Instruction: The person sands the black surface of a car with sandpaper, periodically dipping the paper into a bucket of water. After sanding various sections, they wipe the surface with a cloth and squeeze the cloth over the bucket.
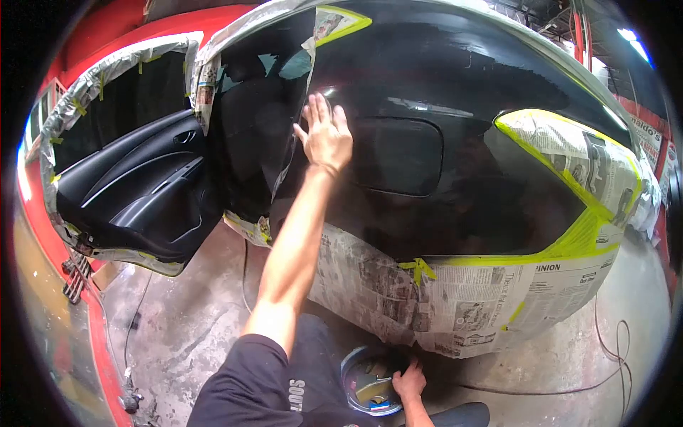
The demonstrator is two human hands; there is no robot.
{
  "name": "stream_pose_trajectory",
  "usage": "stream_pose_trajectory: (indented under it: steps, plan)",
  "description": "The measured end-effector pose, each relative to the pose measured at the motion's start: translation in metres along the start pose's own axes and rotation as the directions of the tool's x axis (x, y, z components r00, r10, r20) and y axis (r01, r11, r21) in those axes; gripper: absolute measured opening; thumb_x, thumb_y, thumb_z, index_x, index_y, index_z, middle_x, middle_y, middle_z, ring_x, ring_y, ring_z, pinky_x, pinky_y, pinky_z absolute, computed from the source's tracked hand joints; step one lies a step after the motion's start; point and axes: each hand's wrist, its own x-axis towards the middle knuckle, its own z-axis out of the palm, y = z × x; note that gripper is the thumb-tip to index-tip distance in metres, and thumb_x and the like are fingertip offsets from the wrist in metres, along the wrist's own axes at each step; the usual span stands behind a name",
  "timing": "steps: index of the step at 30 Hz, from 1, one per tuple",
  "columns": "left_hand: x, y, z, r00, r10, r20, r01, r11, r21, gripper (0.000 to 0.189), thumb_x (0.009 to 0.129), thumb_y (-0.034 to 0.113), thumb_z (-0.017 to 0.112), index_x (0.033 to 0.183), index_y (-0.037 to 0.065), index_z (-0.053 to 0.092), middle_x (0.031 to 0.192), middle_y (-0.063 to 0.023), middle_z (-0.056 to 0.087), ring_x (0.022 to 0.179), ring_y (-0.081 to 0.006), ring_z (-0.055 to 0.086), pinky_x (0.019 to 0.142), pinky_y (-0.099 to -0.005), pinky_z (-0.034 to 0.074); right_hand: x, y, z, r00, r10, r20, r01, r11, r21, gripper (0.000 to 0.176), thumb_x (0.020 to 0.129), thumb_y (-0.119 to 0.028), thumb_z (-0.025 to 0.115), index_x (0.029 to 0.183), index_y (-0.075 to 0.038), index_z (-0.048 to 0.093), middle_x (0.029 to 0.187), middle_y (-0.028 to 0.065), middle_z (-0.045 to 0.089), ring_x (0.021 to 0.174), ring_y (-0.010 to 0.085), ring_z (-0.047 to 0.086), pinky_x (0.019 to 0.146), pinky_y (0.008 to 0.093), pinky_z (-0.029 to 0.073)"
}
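My left hand (327, 139) lies flat against the black rear side panel (469, 192) of a car, fingers spread, just left of the fuel door (398, 156). Its arm stretches up from the lower left. Low by my legs, my right hand (409, 382) grips the right rim of a round bucket (344, 370), with some fingertips hidden. Inside the bucket show a yellowish block (373, 390) and a blue piece.
Newspaper (484, 306) edged with yellow tape covers the lower body and the tail-light area (569, 146). An open rear door (135, 185) stands at left. A hose (541, 391) runs over the concrete floor (192, 313) at right.
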Motion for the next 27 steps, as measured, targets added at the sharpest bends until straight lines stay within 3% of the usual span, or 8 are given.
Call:
stream_pose_trajectory:
  steps: [4,6,8,12,15,20,25,27]
  plan:
    - [-0.031,-0.013,-0.011,0.992,0.103,0.078,-0.114,0.982,0.152,0.071,0.116,0.047,0.031,0.176,0.014,0.015,0.184,-0.0106,0.013,0.169,-0.0341,0.014,0.129,-0.0734,0.005,0.004,0.008,0.012,0.998,-0.012,-0.068,0.012,1.0,-0.009,0.08,0.084,-0.03,0.075,0.153,-0.003,0.045,0.137,0.0297,0.059,0.114,0.049,0.069,0.095,0.0568,0.058]
    - [0.006,-0.02,-0.008,0.988,0.145,0.049,-0.147,0.989,0.034,0.069,0.116,0.049,0.03,0.176,0.019,0.017,0.184,-0.0062,0.015,0.17,-0.0334,0.01,0.128,-0.0743,0.002,0.001,0.007,0.011,0.998,-0.017,-0.056,0.017,1.0,-0.012,0.08,0.084,-0.03,0.076,0.153,-0.003,0.045,0.137,0.0296,0.059,0.114,0.0492,0.069,0.095,0.057,0.058]
    - [0.049,-0.016,-0.019,0.983,0.122,0.138,-0.128,0.991,0.035,0.068,0.116,0.049,0.03,0.176,0.02,0.018,0.184,-0.0038,0.016,0.17,-0.0333,0.009,0.128,-0.0738,0.002,0.003,0.002,0.006,1.0,0.004,-0.009,-0.004,1.0,-0.024,0.079,0.084,-0.03,0.076,0.152,-0.003,0.046,0.137,0.0298,0.059,0.113,0.0493,0.069,0.095,0.0574,0.058]
    - [0.036,-0.043,-0.026,0.969,0.187,0.16,-0.204,0.974,0.096,0.064,0.117,0.044,0.031,0.177,0.027,0.016,0.185,0.0039,0.011,0.17,-0.0328,0.005,0.126,-0.0773,0.0,0.0,0.001,0.006,1.0,0.008,-0.014,-0.008,0.999,-0.033,0.078,0.083,-0.029,0.076,0.151,-0.005,0.046,0.137,0.0302,0.059,0.113,0.0496,0.069,0.094,0.0584,0.058]
    - [0.0,-0.062,-0.029,0.964,0.168,0.206,-0.184,0.981,0.058,0.065,0.116,0.042,0.032,0.177,0.024,0.016,0.185,-0.0003,0.011,0.17,-0.0357,0.003,0.125,-0.0784,0.0,0.0,-0.003,0.002,1.0,-0.012,-0.001,0.012,1.0,-0.023,0.079,0.083,-0.029,0.076,0.152,-0.005,0.045,0.137,0.0306,0.058,0.113,0.0499,0.068,0.094,0.0586,0.058]
    - [0.065,-0.035,-0.029,0.958,0.224,0.181,-0.244,0.964,0.1,0.066,0.116,0.042,0.031,0.175,0.016,0.021,0.184,-0.0064,0.016,0.169,-0.0377,0.003,0.127,-0.0767,0.002,0.007,0.001,0.006,1.0,0.007,0.0,-0.007,0.999,-0.052,0.081,0.083,-0.028,0.076,0.153,-0.004,0.043,0.136,0.0314,0.059,0.113,0.0505,0.068,0.094,0.0586,0.058]
    - [0.007,-0.071,-0.022,0.959,0.262,0.111,-0.268,0.963,0.041,0.066,0.116,0.043,0.033,0.176,0.02,0.019,0.184,-0.0051,0.016,0.17,-0.0336,0.006,0.13,-0.0709,0.004,-0.002,-0.018,-0.012,0.999,0.04,0.018,-0.039,0.997,-0.065,0.074,0.09,-0.037,0.071,0.15,0.003,0.053,0.127,0.0303,0.07,0.117,0.0466,0.069,0.1,0.0564,0.055]
    - [-0.009,-0.069,-0.014,0.975,0.201,0.096,-0.204,0.979,0.015,0.07,0.116,0.044,0.036,0.176,0.014,0.016,0.184,-0.0069,0.015,0.17,-0.0326,0.006,0.13,-0.0706,0.002,-0.002,-0.019,-0.012,0.998,0.057,0.009,-0.056,0.997,-0.06,0.074,0.089,-0.036,0.071,0.149,0.003,0.054,0.128,0.0308,0.069,0.118,0.0469,0.069,0.1,0.0563,0.055]
